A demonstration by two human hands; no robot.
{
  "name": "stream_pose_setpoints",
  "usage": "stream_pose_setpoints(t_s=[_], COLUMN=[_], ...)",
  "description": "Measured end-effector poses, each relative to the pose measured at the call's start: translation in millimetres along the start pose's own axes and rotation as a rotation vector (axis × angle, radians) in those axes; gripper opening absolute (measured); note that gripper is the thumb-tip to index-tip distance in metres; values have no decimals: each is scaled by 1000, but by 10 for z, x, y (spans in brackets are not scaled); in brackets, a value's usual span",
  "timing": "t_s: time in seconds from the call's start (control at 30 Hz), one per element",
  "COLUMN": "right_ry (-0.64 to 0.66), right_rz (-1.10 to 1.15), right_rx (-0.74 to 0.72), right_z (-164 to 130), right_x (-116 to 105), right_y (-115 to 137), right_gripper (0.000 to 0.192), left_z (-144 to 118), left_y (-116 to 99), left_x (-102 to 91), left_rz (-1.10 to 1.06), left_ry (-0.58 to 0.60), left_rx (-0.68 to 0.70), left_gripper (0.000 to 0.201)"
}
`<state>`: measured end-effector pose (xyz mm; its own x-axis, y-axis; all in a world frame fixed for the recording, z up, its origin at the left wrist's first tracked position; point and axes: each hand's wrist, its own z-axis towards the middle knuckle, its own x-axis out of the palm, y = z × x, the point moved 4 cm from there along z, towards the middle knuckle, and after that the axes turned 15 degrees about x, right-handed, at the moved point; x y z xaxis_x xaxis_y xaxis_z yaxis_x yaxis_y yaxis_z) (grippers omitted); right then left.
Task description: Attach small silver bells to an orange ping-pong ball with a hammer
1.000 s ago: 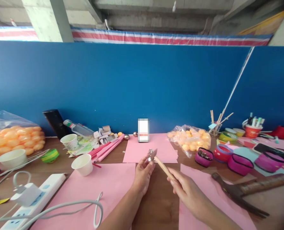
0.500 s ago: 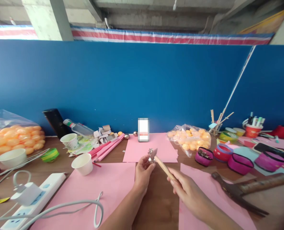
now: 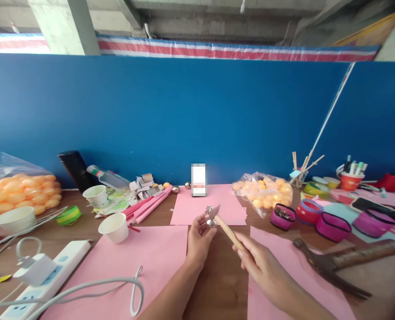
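My left hand [image 3: 200, 238] pinches a small crinkly silver foil lump [image 3: 211, 217], right hand [image 3: 260, 262] grips a thin wooden stick [image 3: 229, 232] touching it, both above the brown wooden table [image 3: 217, 284] w/ pink paper sheets [image 3: 144, 262].

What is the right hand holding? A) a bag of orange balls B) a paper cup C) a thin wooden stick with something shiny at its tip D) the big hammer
C: the right hand grips a thin wooden stick, and the left hand pinches the shiny silver piece at its tip, while the big hammer lies untouched on the table.
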<state>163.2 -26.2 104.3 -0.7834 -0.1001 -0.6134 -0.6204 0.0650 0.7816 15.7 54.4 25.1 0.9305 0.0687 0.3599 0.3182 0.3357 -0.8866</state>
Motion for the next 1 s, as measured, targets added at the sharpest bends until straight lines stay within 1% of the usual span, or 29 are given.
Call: stream_pose_setpoints(t_s=[0.13, 0.23, 0.3, 0.4, 0.47, 0.57, 0.73, 0.9, 1.0], right_ry=[28, 17, 21, 24, 10, -5, -4, -40, -54], right_rz=[-1, 39, 45, 50, 57, 54, 27, 46, 32], right_rx=[7, 7, 15, 23, 14, 1, 8, -6, -20], right_z=[8, 8, 9, 9, 3, -5, -8, -21, -8], right_x=[16, 0, -3, 1, 10, 42, 57, -6, 15], right_y=[0, 4, 0, -13, -15, -11, 9, 39, 33], right_gripper=[34, 35, 35, 34, 34, 34, 33, 31, 31], left_z=[-2, 2, 8, 25, 37, 42, 30, 14, 3], left_y=[7, 20, 45, 73, 79, 73, 47, 40, 43], left_x=[0, -29, -46, -51, -44, -31, 2, 22, 36], left_rz=[-6, -52, -152, -340, -404, -421, -419, -444, -459], left_ry=[17, -41, -91, -134, -132, -119, -84, -66, -42], left_rx=[-17, -24, -54, -102, -140, -192, -232, -273, -282], left_gripper=[42, 44, 43, 34, 28, 24, 27, 30, 33])
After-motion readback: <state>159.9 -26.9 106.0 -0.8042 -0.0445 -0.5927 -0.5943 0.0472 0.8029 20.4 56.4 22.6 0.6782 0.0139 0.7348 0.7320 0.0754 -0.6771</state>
